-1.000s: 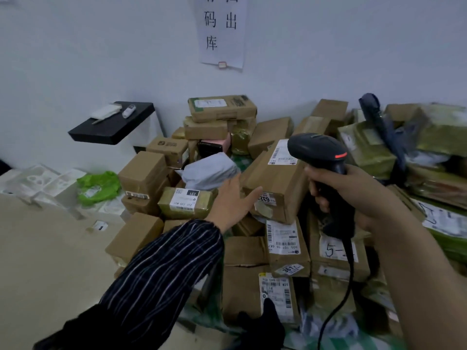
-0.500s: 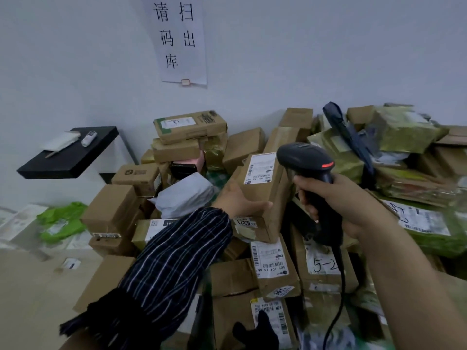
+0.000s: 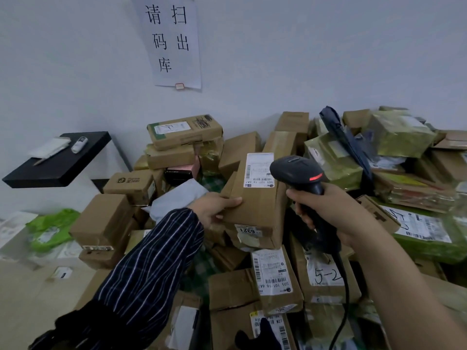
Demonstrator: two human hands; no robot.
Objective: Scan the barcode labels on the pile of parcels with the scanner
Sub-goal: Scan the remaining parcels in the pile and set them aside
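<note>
Both busy: left grip [image 3: 214,210] clasps the box [image 3: 257,205], right grip [image 3: 328,210] wraps the scanner [image 3: 294,171]; best tilt the label [image 3: 259,170] squarely toward it.

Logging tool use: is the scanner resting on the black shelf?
No, the right hand grips the scanner, next to the parcel the left hand holds.

Left hand [image 3: 214,210], striped dark sleeve, grips the left edge of a long brown cardboard parcel [image 3: 257,205], thumb on its top face. Right hand [image 3: 326,210] wraps the handle of a black corded handheld scanner [image 3: 295,173], red strip glowing, its head just beside the parcel's white barcode label [image 3: 257,170], over the heaped pile of brown and green parcels [image 3: 235,289].
</note>
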